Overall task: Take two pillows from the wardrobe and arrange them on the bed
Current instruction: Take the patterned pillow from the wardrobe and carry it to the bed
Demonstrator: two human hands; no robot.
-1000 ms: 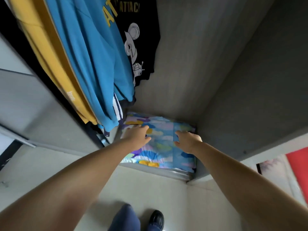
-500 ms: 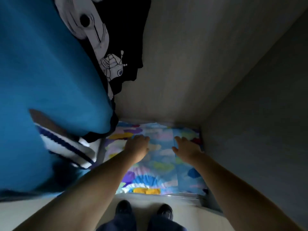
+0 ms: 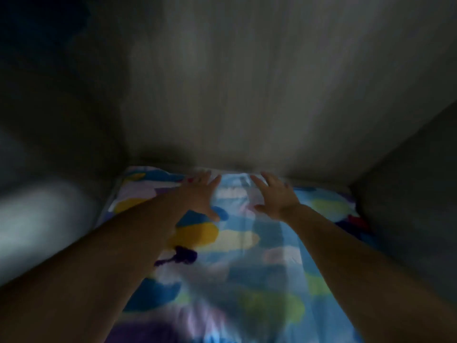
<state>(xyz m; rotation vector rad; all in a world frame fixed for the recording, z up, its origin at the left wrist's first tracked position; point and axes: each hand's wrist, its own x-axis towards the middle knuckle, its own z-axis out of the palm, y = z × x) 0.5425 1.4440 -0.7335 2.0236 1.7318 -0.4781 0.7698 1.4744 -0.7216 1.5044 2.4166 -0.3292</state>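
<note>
Dim grey wardrobe walls close in on three sides, their surface streaked like wood-grain laminate, though the picture is blurred and dark. I have both hands spread wide, fingers splayed and holding nothing. My left hand lies palm-down near the back edge of the pillow, fingertips reaching toward the seam where it meets the rear wall. My right hand sits just beside it, apart from it, also flat and open; whether either palm is pressing into the cloth or only hovering over it I cannot tell through the blur.

Outward from the hands, the pillow fills the wardrobe floor from the left wall to the right wall. Its cover is thin printed cotton by the look of it, with soft blotches of blue, yellow, lilac, green and a dab of red at the right edge. Whether a second pillow lies under or beside it I cannot make out.

I judge it light, soft and floppy, likely to sag in the middle if lifted by one corner. I would curl my fingers over the far edge, drag it toward me, then take it by both short sides
</note>
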